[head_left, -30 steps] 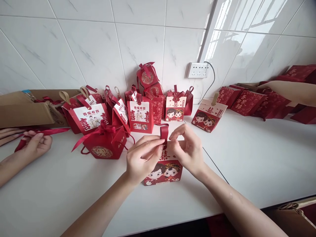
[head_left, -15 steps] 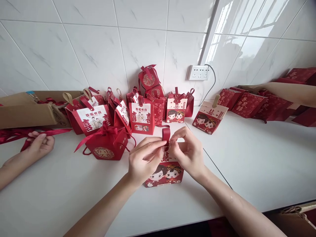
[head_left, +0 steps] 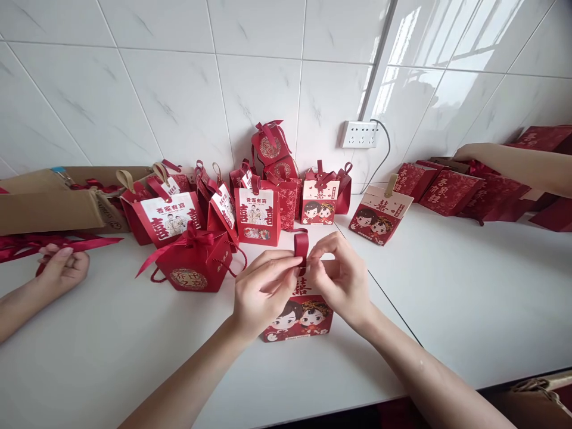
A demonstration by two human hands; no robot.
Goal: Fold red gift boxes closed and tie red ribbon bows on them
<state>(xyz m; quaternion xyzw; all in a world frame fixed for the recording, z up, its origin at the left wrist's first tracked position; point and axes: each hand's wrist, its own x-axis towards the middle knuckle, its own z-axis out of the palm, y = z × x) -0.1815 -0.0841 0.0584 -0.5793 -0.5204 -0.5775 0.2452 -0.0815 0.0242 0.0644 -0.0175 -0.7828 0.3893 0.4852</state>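
A small red and cream gift box (head_left: 298, 319), printed with two cartoon figures, stands upright on the white table in front of me. From its top rises a dark red ribbon loop (head_left: 301, 243). My left hand (head_left: 263, 289) pinches the base of this loop between thumb and fingers. Close against the loop's right side, my right hand (head_left: 342, 280) is closed in a pinch, its fingertips together. Anything between those fingertips is too small or hidden to name. Both hands cover the upper part of the box.
A red box with a bow (head_left: 192, 262) stands to the left, before several handled gift boxes (head_left: 257, 214). Another cartoon box (head_left: 379, 217) leans at right. A co-worker's hand (head_left: 65, 268) holds red ribbon at far left. Another person's arm (head_left: 513, 164) reaches over red boxes (head_left: 451, 190).
My hands keep nearly the same pose at the loop. The co-worker's hand at left has shifted slightly left with the ribbon. The arm at right has reached further left over the boxes.
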